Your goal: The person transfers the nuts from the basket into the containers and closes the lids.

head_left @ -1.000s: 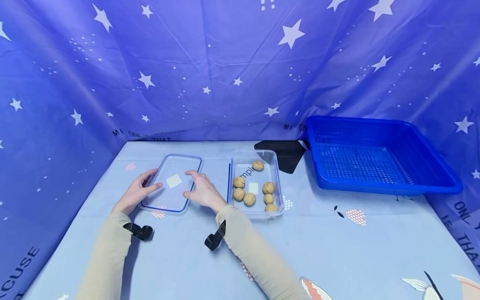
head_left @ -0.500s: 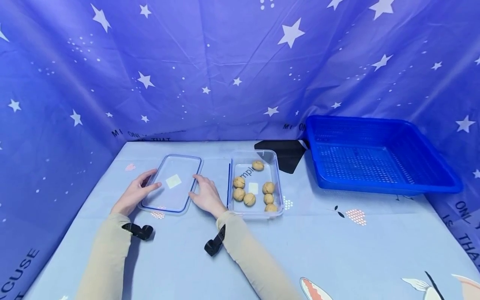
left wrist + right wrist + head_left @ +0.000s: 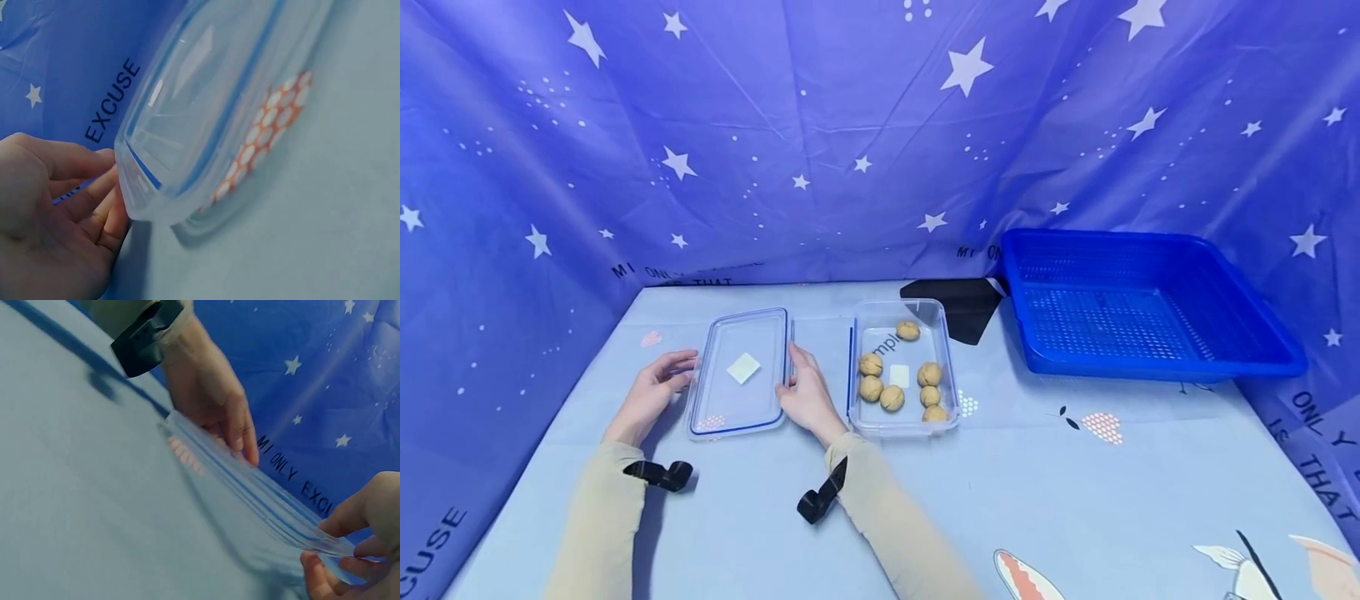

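Note:
A clear lid with a blue seal (image 3: 737, 408) is raised off the table and slightly tilted. My right hand (image 3: 808, 392) pinches its right edge; in the right wrist view the thumb lies over the rim and the fingers are beneath. On the left edge, my left hand (image 3: 655, 396) holds the rim with curled fingertips, partly tucked behind it in the left wrist view. Just right of my right hand stands a clear plastic box (image 3: 904, 429), uncovered. Several walnuts (image 3: 892, 398) lie inside it, mostly along its two sides, with one walnut (image 3: 907, 331) near the back.
A blue perforated basket (image 3: 1157, 367) stands at the back right of the table. Pale patterned cloth (image 3: 1037, 492) covers the tabletop. Behind it hangs a purple-blue curtain with stars (image 3: 827, 208). Each wrist carries a black camera strap (image 3: 658, 475).
My right hand has closed its fingers on the lid's right edge. The lid has come up from the table and turned a little, while my left hand has shifted slightly left and down.

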Tool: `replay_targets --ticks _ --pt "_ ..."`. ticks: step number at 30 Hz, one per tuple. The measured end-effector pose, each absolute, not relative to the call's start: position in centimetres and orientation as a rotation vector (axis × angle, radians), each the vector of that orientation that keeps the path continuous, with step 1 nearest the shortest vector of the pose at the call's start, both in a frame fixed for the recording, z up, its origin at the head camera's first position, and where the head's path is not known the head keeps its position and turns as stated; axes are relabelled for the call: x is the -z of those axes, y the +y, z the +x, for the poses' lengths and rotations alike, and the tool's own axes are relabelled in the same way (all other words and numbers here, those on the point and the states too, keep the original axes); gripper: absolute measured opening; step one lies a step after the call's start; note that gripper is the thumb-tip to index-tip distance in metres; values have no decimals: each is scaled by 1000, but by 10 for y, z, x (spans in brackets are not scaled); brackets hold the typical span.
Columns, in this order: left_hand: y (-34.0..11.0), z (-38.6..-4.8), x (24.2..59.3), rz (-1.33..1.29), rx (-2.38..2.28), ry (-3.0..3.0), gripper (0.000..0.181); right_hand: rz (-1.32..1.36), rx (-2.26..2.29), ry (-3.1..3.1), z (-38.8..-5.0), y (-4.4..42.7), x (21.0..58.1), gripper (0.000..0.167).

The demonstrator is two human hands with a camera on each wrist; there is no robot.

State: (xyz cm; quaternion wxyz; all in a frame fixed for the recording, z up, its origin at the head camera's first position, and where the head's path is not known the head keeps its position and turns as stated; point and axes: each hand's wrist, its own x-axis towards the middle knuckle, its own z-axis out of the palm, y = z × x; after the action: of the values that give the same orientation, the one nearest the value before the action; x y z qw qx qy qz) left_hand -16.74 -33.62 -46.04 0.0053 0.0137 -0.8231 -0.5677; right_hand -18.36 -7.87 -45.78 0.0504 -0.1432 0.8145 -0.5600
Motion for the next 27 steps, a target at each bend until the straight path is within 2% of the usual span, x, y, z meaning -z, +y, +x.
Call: replay_targets --ticks 10,27 --pt "-337 -163 454 -30 2119 -2228 39 -557 1492 2591 -175 -70 424 74" --pt "-290 -172 437 -63 2288 -2078 41 -455 1726 2400 -181 -18 400 74"
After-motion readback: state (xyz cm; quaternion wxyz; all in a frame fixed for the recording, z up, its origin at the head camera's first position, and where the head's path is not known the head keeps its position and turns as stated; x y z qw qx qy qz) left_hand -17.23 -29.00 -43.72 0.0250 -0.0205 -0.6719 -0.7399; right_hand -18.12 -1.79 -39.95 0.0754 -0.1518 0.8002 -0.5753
